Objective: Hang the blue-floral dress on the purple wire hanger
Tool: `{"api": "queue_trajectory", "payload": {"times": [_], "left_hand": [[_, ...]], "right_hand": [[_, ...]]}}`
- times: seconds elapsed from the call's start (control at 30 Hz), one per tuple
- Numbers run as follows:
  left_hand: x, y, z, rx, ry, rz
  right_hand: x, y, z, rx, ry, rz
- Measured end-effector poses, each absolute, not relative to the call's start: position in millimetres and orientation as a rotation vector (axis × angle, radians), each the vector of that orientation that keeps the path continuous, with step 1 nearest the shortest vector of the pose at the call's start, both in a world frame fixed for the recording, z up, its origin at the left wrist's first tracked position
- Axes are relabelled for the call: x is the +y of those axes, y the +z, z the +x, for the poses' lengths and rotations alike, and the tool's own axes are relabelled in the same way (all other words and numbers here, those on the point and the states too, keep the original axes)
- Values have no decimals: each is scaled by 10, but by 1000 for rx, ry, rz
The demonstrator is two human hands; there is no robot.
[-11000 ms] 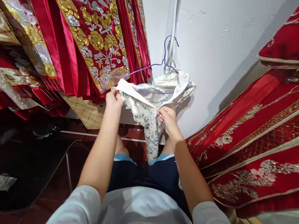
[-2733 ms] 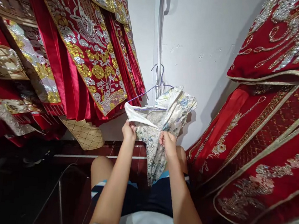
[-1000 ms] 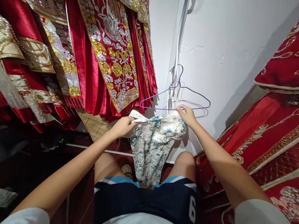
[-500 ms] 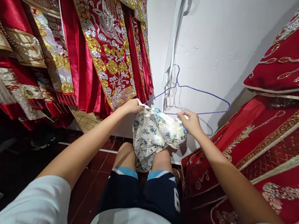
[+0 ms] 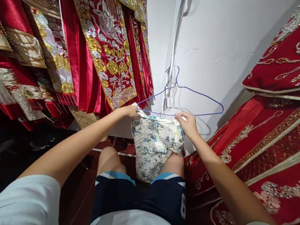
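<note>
A white cloth garment (image 5: 157, 142) with a blue, green and yellow floral print hangs down in front of my knees. My left hand (image 5: 133, 112) is closed on its upper left corner, right by the lower left bend of a purple wire hanger (image 5: 200, 92). With thumb and fingers my right hand (image 5: 186, 123) pinches the garment's upper right edge against the hanger's bottom bar. The top edge of the cloth runs along that bar between my hands. The hanger's hook sits at a thin white vertical strip (image 5: 173, 50) by the wall. What kind of garment it is cannot be told.
Red embroidered garments with gold and silver sequins (image 5: 111, 50) hang on the left. More red beaded garments (image 5: 279, 141) hang close on the right. A white wall (image 5: 215, 37) stands ahead. Dark red tiles (image 5: 86, 192) cover the floor.
The garment's top edge has been pulled straighter, and the cloth hangs flatter and wider. The hanger and my left hand have shifted slightly left. My knees have spread apart.
</note>
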State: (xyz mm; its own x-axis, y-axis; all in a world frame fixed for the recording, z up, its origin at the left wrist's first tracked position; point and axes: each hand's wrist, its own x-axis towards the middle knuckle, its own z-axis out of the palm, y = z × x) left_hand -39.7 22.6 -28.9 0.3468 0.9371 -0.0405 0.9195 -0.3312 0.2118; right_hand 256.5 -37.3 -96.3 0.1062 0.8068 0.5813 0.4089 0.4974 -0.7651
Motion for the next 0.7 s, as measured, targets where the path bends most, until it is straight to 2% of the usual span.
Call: {"api": "queue_trajectory", "payload": {"times": [0.17, 0.3, 0.4, 0.7], "left_hand": [[126, -269, -463, 1726, 502, 2523], [75, -135, -315, 1432, 798, 2763], [93, -72, -209, 1288, 915, 2708], [278, -61, -349, 1572, 759, 2183]], "right_hand": [[-365, -970, 2540, -1526, 408, -1144], [-366, -973, 2491, -1528, 544, -1108], [-381, -970, 2473, -1549, 607, -1099], [-460, -908, 2562, -1540, 534, -1149]]}}
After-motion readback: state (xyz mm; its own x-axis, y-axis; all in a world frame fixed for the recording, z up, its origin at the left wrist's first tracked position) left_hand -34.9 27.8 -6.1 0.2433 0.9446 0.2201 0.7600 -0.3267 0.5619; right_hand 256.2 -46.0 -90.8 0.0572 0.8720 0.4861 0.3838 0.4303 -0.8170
